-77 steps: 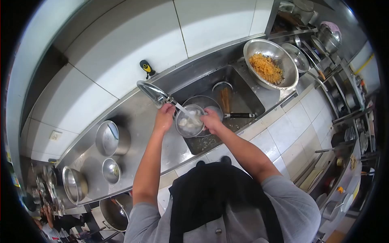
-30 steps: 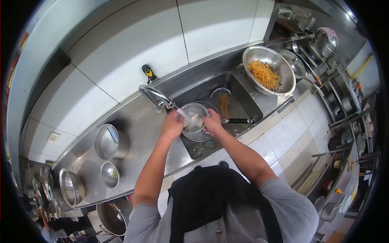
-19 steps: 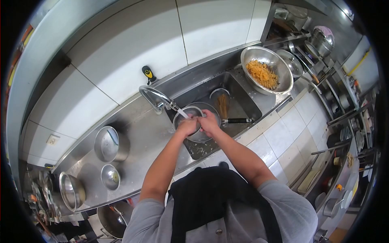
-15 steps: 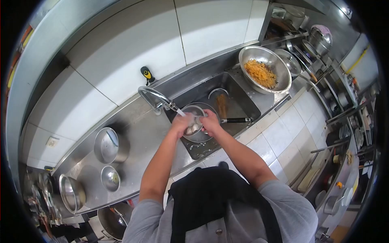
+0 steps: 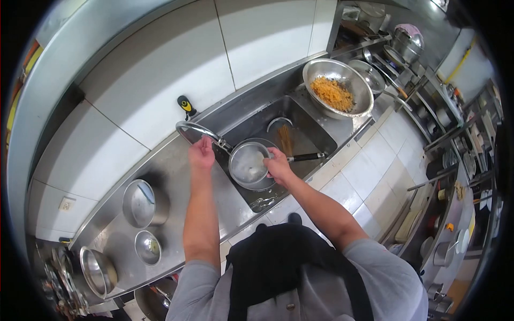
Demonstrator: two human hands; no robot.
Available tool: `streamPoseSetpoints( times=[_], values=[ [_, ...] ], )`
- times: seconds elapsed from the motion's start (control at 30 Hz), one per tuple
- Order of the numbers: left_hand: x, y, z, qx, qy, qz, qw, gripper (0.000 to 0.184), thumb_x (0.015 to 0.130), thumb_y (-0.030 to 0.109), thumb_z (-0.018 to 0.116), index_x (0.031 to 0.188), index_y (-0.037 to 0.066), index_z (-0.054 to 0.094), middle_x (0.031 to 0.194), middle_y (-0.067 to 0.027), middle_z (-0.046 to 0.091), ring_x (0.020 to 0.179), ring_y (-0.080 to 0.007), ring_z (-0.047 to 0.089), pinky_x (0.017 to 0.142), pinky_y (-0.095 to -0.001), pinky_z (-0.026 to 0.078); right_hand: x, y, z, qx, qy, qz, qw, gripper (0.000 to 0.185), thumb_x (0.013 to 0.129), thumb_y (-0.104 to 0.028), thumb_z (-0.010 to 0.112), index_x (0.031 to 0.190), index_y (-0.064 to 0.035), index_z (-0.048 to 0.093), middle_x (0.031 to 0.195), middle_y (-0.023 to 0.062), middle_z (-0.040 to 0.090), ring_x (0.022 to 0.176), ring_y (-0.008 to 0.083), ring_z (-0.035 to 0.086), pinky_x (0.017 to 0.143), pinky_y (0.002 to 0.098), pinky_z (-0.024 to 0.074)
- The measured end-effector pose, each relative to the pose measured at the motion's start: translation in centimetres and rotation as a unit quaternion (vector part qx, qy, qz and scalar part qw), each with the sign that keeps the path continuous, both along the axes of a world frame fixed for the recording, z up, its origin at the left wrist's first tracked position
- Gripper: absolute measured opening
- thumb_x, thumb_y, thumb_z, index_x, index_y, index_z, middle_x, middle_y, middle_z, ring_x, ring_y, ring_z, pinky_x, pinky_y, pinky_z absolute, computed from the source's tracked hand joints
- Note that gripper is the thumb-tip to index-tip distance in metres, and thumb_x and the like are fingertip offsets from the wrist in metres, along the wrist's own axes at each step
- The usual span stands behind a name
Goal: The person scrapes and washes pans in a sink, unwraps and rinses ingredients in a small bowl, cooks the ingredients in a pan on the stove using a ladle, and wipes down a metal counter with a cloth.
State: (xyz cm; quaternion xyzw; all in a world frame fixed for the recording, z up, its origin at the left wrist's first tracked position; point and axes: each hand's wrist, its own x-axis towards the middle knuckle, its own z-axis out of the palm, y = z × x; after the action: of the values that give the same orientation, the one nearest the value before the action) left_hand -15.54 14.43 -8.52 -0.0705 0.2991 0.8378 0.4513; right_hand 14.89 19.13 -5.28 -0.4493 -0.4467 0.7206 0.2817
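A person's right hand [image 5: 278,165] clamps the rim of a round silver metal bowl [image 5: 247,162] above a grey steel sink [image 5: 315,137]; the left hand [image 5: 202,153], apart from it, rises beside a curved chrome faucet [image 5: 194,126], its grip unclear; orange shredded food [image 5: 331,93] fills part of a wide steel basin [image 5: 357,80] nearby.

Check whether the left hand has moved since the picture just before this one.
Yes: judged against the fixed sink, the left hand has moved left, off the bowl, from over the sink to beyond its left edge, near the faucet.
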Motion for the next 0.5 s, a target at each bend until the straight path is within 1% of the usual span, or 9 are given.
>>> streamPoseSetpoints(
  times=[0.07, 0.13, 0.17, 0.2, 0.33, 0.4, 0.43, 0.47, 0.5],
  values=[
    [3.2, -0.7, 1.3, 0.038, -0.004, 0.013, 0.999, 0.02, 0.099, 0.004, 0.049, 0.113, -0.009, 0.056, 0.11, -0.0155, 0.065, 0.101, -0.0277, 0.066, 0.093, -0.0397, 0.058, 0.4, -0.4, -0.6, 0.009, 0.002, -0.01, 1.0, 0.039, 0.084, 0.001, 0.06, 0.123, -0.0026, 0.058, 0.077, 0.0063, 0.064, 0.049, 0.013, 0.055, 0.037, 0.0288, 0.042],
    [9.4, -3.1, 4.1, -0.046, 0.254, -0.105, 0.96, 0.023, 0.099, 0.003, 0.049, 0.119, -0.004, 0.058, 0.113, -0.0137, 0.066, 0.101, -0.0266, 0.066, 0.09, -0.0348, 0.057, 0.6, -0.5, -0.8, 0.017, 0.002, -0.039, 0.999, 0.039, 0.083, 0.0, 0.06, 0.122, -0.0026, 0.058, 0.073, 0.0049, 0.062, 0.047, 0.0131, 0.053, 0.037, 0.0283, 0.0425],
    [10.4, -3.4, 2.7, -0.125, 0.431, -0.193, 0.872, 0.033, 0.1, 0.005, 0.05, 0.132, 0.001, 0.051, 0.12, -0.0155, 0.063, 0.103, -0.0274, 0.067, 0.088, -0.0356, 0.058, 0.7, -0.4, -0.9, 0.017, 0.003, -0.046, 0.999, 0.039, 0.083, 0.0, 0.06, 0.122, -0.0026, 0.058, 0.073, 0.0049, 0.062, 0.047, 0.0131, 0.053, 0.037, 0.0283, 0.0425],
    [11.4, -3.6, 1.1, -0.198, 0.585, -0.27, 0.739, 0.045, 0.101, 0.007, 0.051, 0.146, 0.005, 0.045, 0.126, -0.0174, 0.061, 0.106, -0.0282, 0.068, 0.086, -0.0363, 0.058, 1.1, -0.6, -1.1, 0.028, 0.004, -0.046, 0.999, 0.04, 0.082, 0.001, 0.061, 0.122, -0.0028, 0.059, 0.075, 0.0062, 0.063, 0.05, 0.0132, 0.055, 0.038, 0.0295, 0.0432],
    [17.5, -2.9, 0.1, -0.24, 0.506, -0.232, 0.795, 0.051, 0.098, 0.012, 0.057, 0.147, 0.004, 0.042, 0.131, -0.0154, 0.059, 0.116, -0.026, 0.062, 0.096, -0.0378, 0.052, 1.0, -0.9, 0.7, 0.132, -0.092, -0.046, 0.986, 0.04, 0.081, 0.001, 0.062, 0.12, -0.0033, 0.061, 0.08, 0.0108, 0.066, 0.059, 0.0178, 0.061, 0.044, 0.0345, 0.0482],
    [20.8, -1.2, 0.4, -0.255, 0.456, -0.214, 0.825, 0.056, 0.097, 0.015, 0.061, 0.148, 0.003, 0.041, 0.135, -0.0141, 0.058, 0.123, -0.0245, 0.059, 0.103, -0.0387, 0.049, 0.0, -0.4, 0.9, 0.515, -0.105, -0.09, 0.846, 0.041, 0.078, -0.004, 0.064, 0.118, -0.0021, 0.062, 0.083, 0.0188, 0.069, 0.066, 0.0294, 0.068, 0.058, 0.0432, 0.0546],
    [22.5, -1.4, 2.6, -0.118, 0.265, -0.171, 0.942, 0.052, 0.1, 0.019, 0.057, 0.148, 0.011, 0.041, 0.133, -0.0077, 0.058, 0.122, -0.0197, 0.059, 0.098, -0.0377, 0.049, 0.0, -0.9, 3.3, 0.515, -0.152, -0.031, 0.843, 0.039, 0.078, -0.006, 0.064, 0.117, -0.0019, 0.062, 0.085, 0.0206, 0.069, 0.071, 0.0344, 0.069, 0.064, 0.0454, 0.0553],
    [23.1, -1.4, 2.4, -0.112, 0.268, -0.188, 0.938, 0.052, 0.1, 0.019, 0.057, 0.148, 0.011, 0.041, 0.133, -0.0077, 0.058, 0.122, -0.0197, 0.059, 0.098, -0.0377, 0.049, 0.0, -1.7, 6.5, 0.507, -0.199, 0.027, 0.838, 0.038, 0.078, -0.008, 0.065, 0.115, -0.0017, 0.063, 0.088, 0.0224, 0.07, 0.077, 0.0393, 0.071, 0.071, 0.0477, 0.056],
    [23.0, -1.4, 2.0, 0.01, 0.17, -0.204, 0.964, 0.041, 0.102, 0.022, 0.052, 0.142, 0.013, 0.046, 0.128, -0.0054, 0.059, 0.119, -0.0184, 0.059, 0.097, -0.0377, 0.049, -0.8, -1.6, 7.5, 0.538, -0.26, 0.087, 0.797, 0.034, 0.079, -0.008, 0.064, 0.113, -0.0026, 0.063, 0.087, 0.0214, 0.07, 0.079, 0.0407, 0.071, 0.07, 0.0481, 0.0564]
  ],
)
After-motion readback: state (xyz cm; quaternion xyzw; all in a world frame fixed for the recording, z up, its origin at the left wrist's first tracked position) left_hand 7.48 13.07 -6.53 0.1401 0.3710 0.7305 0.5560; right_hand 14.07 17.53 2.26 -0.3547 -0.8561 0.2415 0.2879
